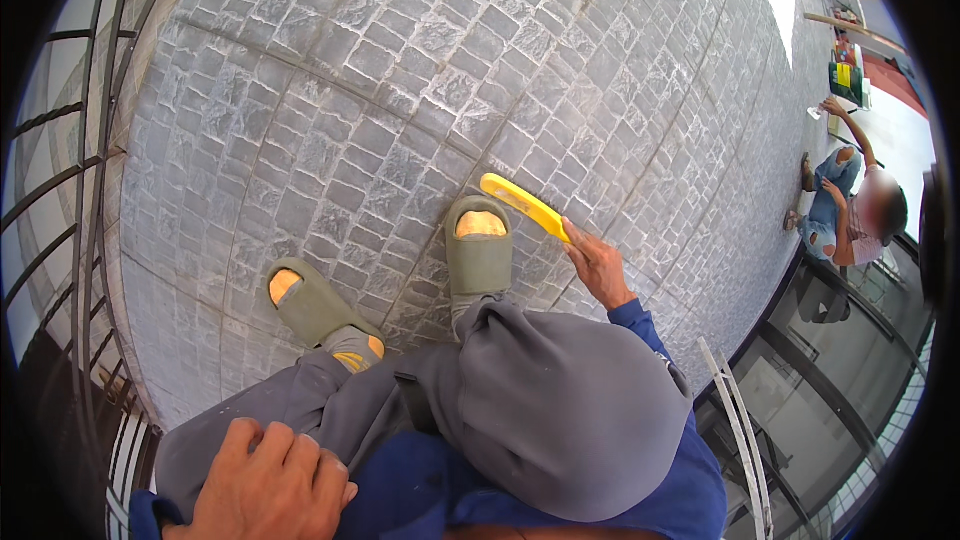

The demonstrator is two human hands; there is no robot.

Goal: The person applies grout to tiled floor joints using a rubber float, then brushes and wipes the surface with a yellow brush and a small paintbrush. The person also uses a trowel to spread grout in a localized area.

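My right hand (597,265) grips the handle of a long yellow brush (518,202), which is held low over the grey paving, just ahead of my right sandal (478,265). My left hand (262,480) rests palm down near my left thigh, at the bottom left, its fingers loosely bent and holding nothing that I can see. My left sandal (315,305) is on the paving, and my bent legs in grey trousers (560,405) fill much of the lower middle.
Grey patterned paving (330,120) lies around me. A black curved railing (85,200) runs along the left. At the right sit a person (850,200), a green-and-yellow container (848,82) and dark-framed glass panels (810,360). Pale metal rails (730,410) stand at lower right.
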